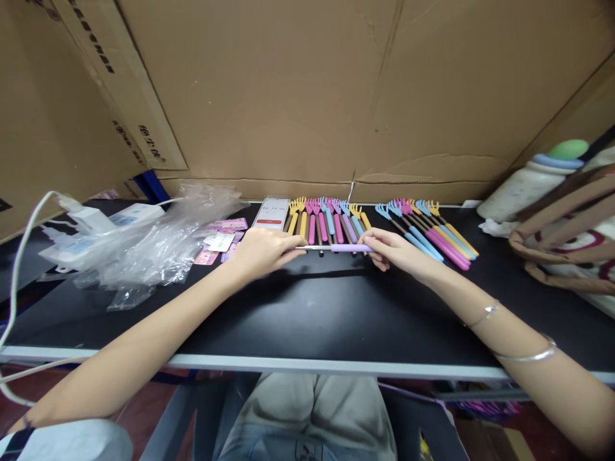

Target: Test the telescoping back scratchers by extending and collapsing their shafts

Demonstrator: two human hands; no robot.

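Note:
A back scratcher with a purple handle [350,248] and a thin metal rod lies level between my two hands, just above the black table. My left hand [266,250] pinches the rod end; the claw is hidden by my fingers. Around the far end of the purple handle, my right hand [391,250] has its fingers closed. Right behind them is a row of back scratchers [312,227] in yellow, pink, blue and purple, claws pointing away. To the right lies a second, slanted group of back scratchers [432,234] in blue, pink and yellow.
A phone [270,214] showing a timer lies behind my left hand. Left of it are small printed cards [221,242], clear plastic bags [158,240] and a white power strip [137,216]. A white bottle [528,186] and a bag [567,237] stand at right. Cardboard [307,96] walls the back.

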